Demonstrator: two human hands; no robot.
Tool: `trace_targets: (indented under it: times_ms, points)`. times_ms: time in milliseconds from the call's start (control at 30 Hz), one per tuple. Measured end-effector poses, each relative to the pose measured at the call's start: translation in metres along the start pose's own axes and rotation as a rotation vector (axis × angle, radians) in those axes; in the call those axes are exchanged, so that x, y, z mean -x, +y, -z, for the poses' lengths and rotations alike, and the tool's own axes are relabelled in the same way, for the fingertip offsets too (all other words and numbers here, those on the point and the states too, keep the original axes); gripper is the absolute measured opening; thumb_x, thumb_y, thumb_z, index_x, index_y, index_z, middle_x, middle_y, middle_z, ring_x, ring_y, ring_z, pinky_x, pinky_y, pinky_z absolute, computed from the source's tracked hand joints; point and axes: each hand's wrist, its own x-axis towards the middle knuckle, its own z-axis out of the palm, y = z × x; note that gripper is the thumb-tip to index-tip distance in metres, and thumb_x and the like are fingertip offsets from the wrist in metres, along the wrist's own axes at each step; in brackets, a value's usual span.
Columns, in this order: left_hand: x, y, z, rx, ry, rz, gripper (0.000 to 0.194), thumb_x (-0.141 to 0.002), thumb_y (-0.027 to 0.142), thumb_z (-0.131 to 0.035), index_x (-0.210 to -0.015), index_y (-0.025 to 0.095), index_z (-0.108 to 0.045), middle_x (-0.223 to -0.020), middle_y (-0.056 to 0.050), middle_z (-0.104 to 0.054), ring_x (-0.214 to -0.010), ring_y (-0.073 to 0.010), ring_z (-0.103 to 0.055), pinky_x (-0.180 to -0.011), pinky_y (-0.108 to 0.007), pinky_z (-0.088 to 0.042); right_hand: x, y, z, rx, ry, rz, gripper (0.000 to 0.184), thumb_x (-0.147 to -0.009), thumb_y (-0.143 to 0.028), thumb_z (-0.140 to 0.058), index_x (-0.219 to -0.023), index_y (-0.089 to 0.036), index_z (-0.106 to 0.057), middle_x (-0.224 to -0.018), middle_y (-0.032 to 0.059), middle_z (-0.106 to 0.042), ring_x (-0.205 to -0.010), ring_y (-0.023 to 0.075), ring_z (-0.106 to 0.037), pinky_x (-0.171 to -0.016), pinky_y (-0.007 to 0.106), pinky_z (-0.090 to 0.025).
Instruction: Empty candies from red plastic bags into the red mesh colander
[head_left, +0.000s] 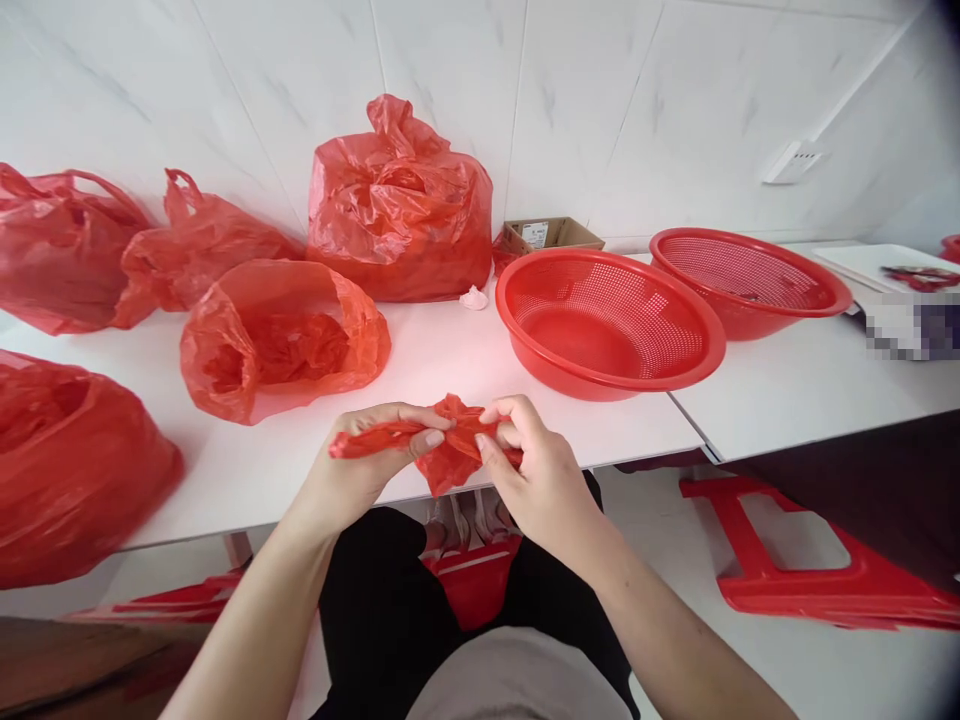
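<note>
White wall tiles (450, 60) with grey veining are filling the top of the frame, and a socket (793, 162) is sitting on them at upper right. Below, a white surface (420, 345) is running across the middle of the frame. Just over its near edge, at the centre, I am holding some bunched red plastic (448, 470) in both hands. My left hand (375, 455) is pinching it between thumb and fingers, one twisted length lying along the palm; my right hand (536, 465) is doing likewise from the other side — each grip is closed on the plastic, with a loose flap hanging between.

At upper centre a big red bag (401, 230) is standing with its top gathered, and a pale crumpled scrap (473, 298) is lying by its base. Left of centre an open red bag (285, 375) is resting with its mouth gaping; more red bags (67, 245) are crowding the left side. Right of centre, a near red colander (611, 340) is standing just in front of a far red colander (757, 322) — a cardboard box (559, 232) is showing behind them.
</note>
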Motion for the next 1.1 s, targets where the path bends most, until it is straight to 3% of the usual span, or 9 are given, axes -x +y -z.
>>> trace_targets:
  times_ms: [133, 233, 367, 433, 600, 700, 800, 933, 1100]
  points:
    - [0.000, -0.001, -0.006, 0.012, -0.071, -0.031, 0.009, -0.082, 0.028, -0.072, -0.086, 0.020, -0.071, -0.083, -0.002, -0.074, -0.075, -0.0161, -0.070, -0.072, -0.028, -0.057, -0.005, 0.011, -0.001, 0.132, 0.079, 0.107, 0.023, -0.084, -0.016, -0.062, -0.106, -0.022, -0.057, -0.107, 0.0071, -0.065, -0.097, 0.0235, -0.059, -0.085, 0.040, -0.046]
    - [-0.001, 0.000, -0.011, 0.095, -0.138, -0.064, 0.010, -0.084, 0.023, -0.069, -0.089, 0.021, -0.061, -0.087, 0.000, -0.071, -0.074, -0.0144, -0.068, -0.067, -0.026, -0.056, -0.011, 0.015, -0.004, -0.052, -0.052, 0.083, 0.043, -0.085, -0.023, -0.069, -0.125, -0.025, -0.054, -0.127, 0.0062, -0.061, -0.112, 0.0230, -0.056, -0.094, 0.039, -0.046]
    - [0.000, 0.002, -0.009, 0.166, -0.257, -0.073, 0.019, -0.086, 0.019, -0.066, -0.096, 0.025, -0.051, -0.094, -0.003, -0.068, -0.078, -0.0167, -0.068, -0.065, -0.029, -0.056, -0.010, 0.022, -0.017, -0.136, -0.170, 0.086, 0.036, -0.085, -0.024, -0.069, -0.120, -0.023, -0.059, -0.111, 0.0043, -0.068, -0.099, 0.0211, -0.059, -0.089, 0.038, -0.048]
    - [0.001, 0.001, -0.009, 0.141, -0.230, -0.094, 0.019, -0.088, 0.019, -0.063, -0.096, 0.025, -0.048, -0.095, -0.004, -0.066, -0.076, -0.0164, -0.067, -0.065, -0.030, -0.056, -0.005, 0.024, -0.023, -0.183, -0.171, 0.099, 0.038, -0.084, -0.030, -0.072, -0.118, -0.021, -0.059, -0.107, 0.0054, -0.068, -0.095, 0.0209, -0.060, -0.087, 0.037, -0.049]
    - [0.001, -0.006, -0.022, -0.290, 0.213, -0.299, 0.016, -0.083, 0.014, -0.062, -0.092, 0.022, -0.052, -0.086, 0.001, -0.062, -0.075, -0.0134, -0.062, -0.063, -0.025, -0.053, 0.008, 0.018, -0.033, -0.188, -0.061, 0.098, 0.028, -0.098, -0.037, -0.050, -0.121, -0.022, -0.059, -0.104, 0.0071, -0.068, -0.093, 0.0213, -0.060, -0.087, 0.037, -0.046]
    - [0.004, -0.012, -0.030, -0.518, 0.363, -0.437, 0.017, -0.086, 0.012, -0.059, -0.100, 0.022, -0.060, -0.094, 0.000, -0.068, -0.084, -0.0139, -0.065, -0.071, -0.025, -0.054, 0.010, 0.017, -0.035, -0.162, -0.032, 0.073, 0.031, -0.102, -0.034, -0.037, -0.114, -0.022, -0.063, -0.088, 0.0065, -0.066, -0.082, 0.0207, -0.058, -0.080, 0.036, -0.046]
    - [0.006, -0.013, -0.033, -0.541, 0.349, -0.509, 0.018, -0.090, 0.014, -0.059, -0.106, 0.022, -0.061, -0.099, -0.001, -0.069, -0.083, -0.0125, -0.066, -0.079, -0.026, -0.054, 0.005, 0.021, -0.030, -0.329, -0.011, -0.020, 0.033, -0.102, -0.039, -0.040, -0.101, -0.023, -0.068, -0.086, 0.0048, -0.064, -0.080, 0.0183, -0.059, -0.076, 0.033, -0.047]
    - [0.006, -0.006, -0.027, -0.558, 0.266, -0.536, 0.006, -0.089, 0.022, -0.063, -0.094, 0.020, -0.064, -0.088, -0.003, -0.067, -0.076, -0.0140, -0.063, -0.070, -0.026, -0.052, -0.006, 0.025, -0.016, -0.564, -0.048, -0.158, 0.025, -0.094, -0.042, -0.057, -0.102, -0.023, -0.070, -0.100, 0.0044, -0.067, -0.087, 0.0171, -0.062, -0.077, 0.030, -0.049]
    - [0.003, 0.003, -0.014, -0.598, 0.119, -0.555, 0.007, -0.088, 0.025, -0.063, -0.092, 0.022, -0.069, -0.084, -0.002, -0.071, -0.077, -0.0169, -0.065, -0.070, -0.030, -0.050, -0.008, 0.019, -0.003, -0.564, -0.168, -0.169, 0.018, -0.091, -0.035, -0.059, -0.095, -0.020, -0.067, -0.090, 0.0023, -0.067, -0.078, 0.0142, -0.059, -0.070, 0.027, -0.047]
